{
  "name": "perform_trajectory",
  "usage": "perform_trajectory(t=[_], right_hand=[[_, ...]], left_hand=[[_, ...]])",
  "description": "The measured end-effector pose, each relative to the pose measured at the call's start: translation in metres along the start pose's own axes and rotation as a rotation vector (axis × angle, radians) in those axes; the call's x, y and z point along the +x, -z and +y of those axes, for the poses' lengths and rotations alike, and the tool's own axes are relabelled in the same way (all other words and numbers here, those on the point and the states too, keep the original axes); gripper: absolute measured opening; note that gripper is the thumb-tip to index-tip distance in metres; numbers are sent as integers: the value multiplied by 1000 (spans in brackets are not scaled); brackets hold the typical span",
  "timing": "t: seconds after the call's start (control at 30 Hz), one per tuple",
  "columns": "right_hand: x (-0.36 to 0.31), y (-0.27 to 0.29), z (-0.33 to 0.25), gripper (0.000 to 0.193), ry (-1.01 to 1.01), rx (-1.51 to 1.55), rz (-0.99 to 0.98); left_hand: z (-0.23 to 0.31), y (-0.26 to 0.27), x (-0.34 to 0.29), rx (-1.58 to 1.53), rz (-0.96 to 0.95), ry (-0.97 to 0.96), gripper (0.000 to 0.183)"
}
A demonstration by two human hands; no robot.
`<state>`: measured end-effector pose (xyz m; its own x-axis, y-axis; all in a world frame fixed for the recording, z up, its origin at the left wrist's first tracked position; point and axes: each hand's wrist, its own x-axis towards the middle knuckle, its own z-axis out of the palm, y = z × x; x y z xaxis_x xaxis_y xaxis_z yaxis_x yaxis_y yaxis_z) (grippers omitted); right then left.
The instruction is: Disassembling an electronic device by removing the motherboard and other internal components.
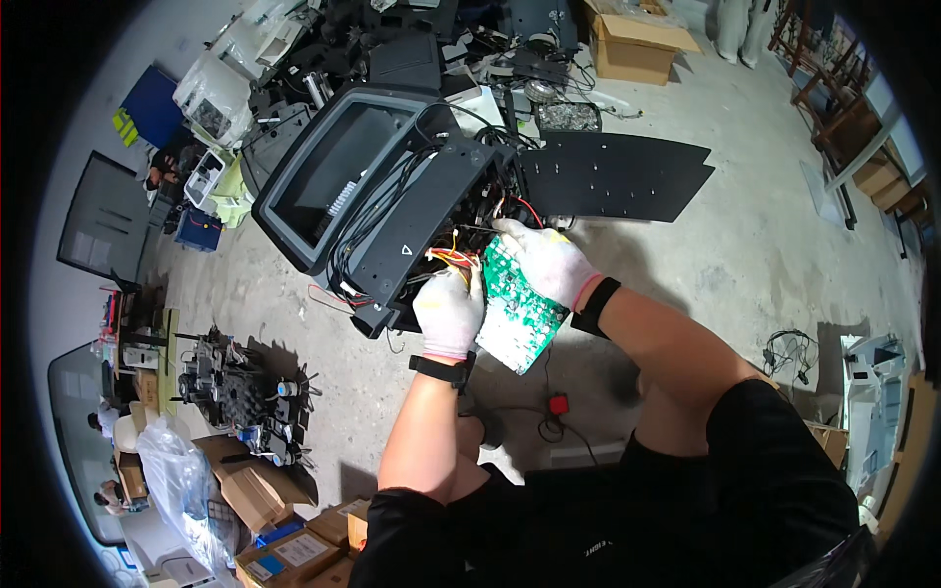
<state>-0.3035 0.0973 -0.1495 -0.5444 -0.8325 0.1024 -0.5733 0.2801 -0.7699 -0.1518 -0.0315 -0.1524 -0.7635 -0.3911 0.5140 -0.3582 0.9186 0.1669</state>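
Note:
A large black machine housing (421, 230) stands tilted on the floor in front of me, its side compartment exposed. My left hand (449, 314), in a white glove, is closed at a bundle of red, yellow and white wires (453, 257) coming out of that compartment; its fingertips are partly hidden. A green circuit board (520, 314) hangs out of the housing between my hands, its lower part shining in the light. My right hand (551, 265), gloved too, grips the board's upper right edge, with its fingertips close to the wiring.
A flat black panel (618, 176) sticks out to the right of the housing. Black cables (377, 216) lie over its top. Behind it is a heap of electronic parts and a cardboard box (637, 44). A red plug (558, 404) with a cord lies near my legs.

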Motion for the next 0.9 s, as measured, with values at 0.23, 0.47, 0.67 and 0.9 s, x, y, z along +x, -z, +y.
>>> perform_trajectory(t=[0.23, 0.47, 0.67, 0.9], right_hand=[[-10, 8, -17, 42, -53, -50, 7], [-5, -4, -1, 41, -64, -22, 8], [15, -19, 46, 29, 85, -262, 30], [12, 0, 12, 36, 124, -276, -73]], left_hand=[[-4, -23, -17, -121, 88, 59, 31], [-5, -3, -7, -363, 170, 266, 23], [-6, 25, -2, -145, -261, 299, 42], [-13, 30, -11, -145, -297, 91, 33]])
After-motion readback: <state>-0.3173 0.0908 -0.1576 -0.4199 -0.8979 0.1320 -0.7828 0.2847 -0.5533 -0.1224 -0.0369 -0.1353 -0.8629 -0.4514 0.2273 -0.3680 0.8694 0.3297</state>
